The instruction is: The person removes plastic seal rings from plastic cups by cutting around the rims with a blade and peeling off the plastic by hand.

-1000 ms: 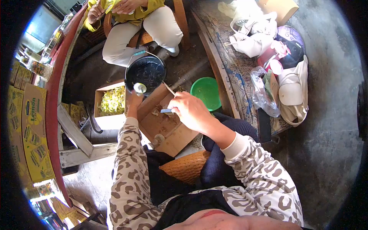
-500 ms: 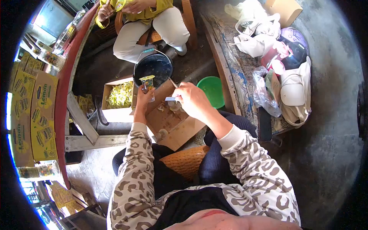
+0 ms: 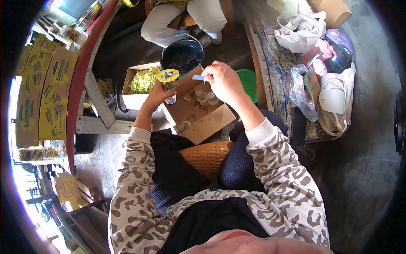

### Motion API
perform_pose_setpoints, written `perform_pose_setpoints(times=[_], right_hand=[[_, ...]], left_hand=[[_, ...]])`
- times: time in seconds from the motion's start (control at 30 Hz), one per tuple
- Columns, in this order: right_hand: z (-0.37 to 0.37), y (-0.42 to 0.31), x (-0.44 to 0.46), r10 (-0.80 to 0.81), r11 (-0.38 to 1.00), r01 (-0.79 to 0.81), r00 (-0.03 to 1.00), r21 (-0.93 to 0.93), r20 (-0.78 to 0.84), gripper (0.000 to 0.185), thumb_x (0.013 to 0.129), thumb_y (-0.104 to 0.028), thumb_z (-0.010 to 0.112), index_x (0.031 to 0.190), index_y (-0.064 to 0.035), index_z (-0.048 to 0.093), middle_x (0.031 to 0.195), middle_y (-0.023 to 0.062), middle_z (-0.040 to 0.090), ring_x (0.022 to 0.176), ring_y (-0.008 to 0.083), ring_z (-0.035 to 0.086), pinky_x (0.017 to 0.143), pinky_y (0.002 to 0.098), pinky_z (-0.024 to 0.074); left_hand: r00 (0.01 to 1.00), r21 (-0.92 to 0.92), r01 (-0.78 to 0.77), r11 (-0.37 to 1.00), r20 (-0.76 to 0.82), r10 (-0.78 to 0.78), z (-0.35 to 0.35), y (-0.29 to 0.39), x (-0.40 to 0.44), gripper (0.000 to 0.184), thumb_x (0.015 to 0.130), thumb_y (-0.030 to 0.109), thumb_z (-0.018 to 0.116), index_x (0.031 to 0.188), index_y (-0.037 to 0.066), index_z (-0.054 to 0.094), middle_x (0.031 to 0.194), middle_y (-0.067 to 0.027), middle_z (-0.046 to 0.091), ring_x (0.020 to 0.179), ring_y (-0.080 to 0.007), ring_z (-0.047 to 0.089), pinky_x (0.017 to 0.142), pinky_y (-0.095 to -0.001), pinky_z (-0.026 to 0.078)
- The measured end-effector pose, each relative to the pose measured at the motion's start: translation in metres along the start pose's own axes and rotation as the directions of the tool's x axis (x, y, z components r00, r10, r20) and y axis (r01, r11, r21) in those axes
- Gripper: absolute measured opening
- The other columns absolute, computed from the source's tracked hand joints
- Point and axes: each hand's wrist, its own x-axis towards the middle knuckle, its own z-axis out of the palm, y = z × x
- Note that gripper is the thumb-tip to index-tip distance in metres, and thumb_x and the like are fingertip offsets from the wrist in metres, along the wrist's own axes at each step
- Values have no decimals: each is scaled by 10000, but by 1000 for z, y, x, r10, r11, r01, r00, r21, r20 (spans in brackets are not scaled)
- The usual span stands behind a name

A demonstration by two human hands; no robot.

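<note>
My left hand [image 3: 155,96] is closed around a small clear plastic cup [image 3: 170,100] with a printed yellow film lid [image 3: 168,75]. The lid faces up toward me. To the right of it, my right hand [image 3: 224,82] pinches a small flat blue-grey blade-like tool [image 3: 198,77], whose exact kind I cannot make out. The tool points left at the cup, with a gap between them. Below both hands lies an open cardboard box [image 3: 208,123] with several clear plastic cups [image 3: 202,97] and small scraps inside.
A carton of yellow-green strips [image 3: 144,80] stands left of the box. Beyond are a black bucket [image 3: 182,53], a green basin [image 3: 247,82] and a seated person [image 3: 163,21]. A bench at right holds bags, a helmet [image 3: 339,48] and a cap [image 3: 331,100]. Lemon cartons [image 3: 55,93] stand left.
The cup has turned so its printed lid now shows from above. My right hand has risen away from the box with the blade-like tool. The whole view has shifted.
</note>
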Motion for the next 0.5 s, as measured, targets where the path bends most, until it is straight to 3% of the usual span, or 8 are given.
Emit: perform_pose_setpoints(times=[0.07,0.1,0.2,0.27,0.37,0.43,0.5], right_hand=[[3,2,1,3,1000,-3,1000,-16,-23,74,853,-75,652,879,-75,721,905,112,636,938,315,636,804,436,530],[3,1,1,-6,1000,6,1000,-16,-15,74,853,-75,652,879,-75,721,905,112,636,938,315,636,804,436,530],[1,1,1,39,998,-40,999,-42,-18,69,858,-78,656,883,-85,720,907,107,635,925,316,640,800,433,524],[1,5,2,46,999,-46,999,-21,-23,67,856,-78,659,884,-85,719,904,104,637,916,314,643,793,432,525],[2,12,3,34,999,-34,999,2,-39,65,848,-70,667,883,-86,718,891,100,643,887,312,651,767,429,527],[1,13,4,26,999,-29,997,-42,-78,64,845,-66,667,881,-83,717,885,103,645,871,316,652,749,426,526],[1,16,4,8,999,-12,997,-47,-74,71,840,-55,663,883,-79,714,880,109,641,872,319,650,742,425,520]], left_hand=[[999,-4,32,999,-20,-32,3,-4,-11,529,780,24,762,1252,-13,526,1147,-107,685,1068,-202,648,935,-333,495],[1000,-86,12,996,-8,-13,11,1,-18,554,771,36,784,1257,-9,522,1130,-104,684,1047,-198,649,925,-330,496],[998,-84,45,995,36,-42,29,12,-24,561,801,109,787,1277,-10,515,1159,-115,662,1065,-195,634,925,-330,491],[996,23,57,998,65,-59,43,40,-31,613,826,216,784,1312,-19,495,1214,-123,629,1089,-187,610,936,-333,482],[992,133,-19,991,124,3,46,-2,-8,652,836,297,773,1339,-4,488,1250,-116,610,1106,-187,593,954,-337,473],[995,175,-62,983,82,49,52,1,-10,682,785,278,816,1338,28,503,1243,-99,621,1102,-184,595,972,-340,466],[981,196,-125,973,171,92,55,-14,-4,708,732,224,849,1333,50,517,1243,-92,625,1114,-185,595,991,-343,459]])
